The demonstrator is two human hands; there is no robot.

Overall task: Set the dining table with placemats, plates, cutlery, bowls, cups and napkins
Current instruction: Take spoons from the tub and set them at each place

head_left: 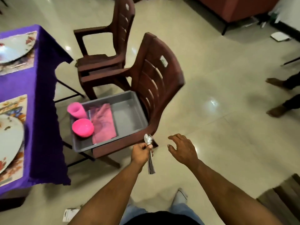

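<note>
My left hand (141, 154) grips a bundle of steel cutlery (150, 157), with a spoon bowl sticking up above the fist. My right hand (181, 147) hovers beside it over the floor, fingers spread and holding nothing. A grey tray (128, 117) rests on a brown chair seat and holds a pink cup (76, 109), a pink bowl (83, 127) and a pink napkin (103, 122). On the left, the purple-clothed table (43, 88) carries two floral placemats (14, 103), each with a white plate (9, 142) on it.
Two brown plastic chairs (155, 73) stand between me and the table's far corner. Another person's feet (276, 111) are on the tiled floor at the right. A sofa base (235, 12) is at the top right, and a wooden edge (284, 194) at the lower right.
</note>
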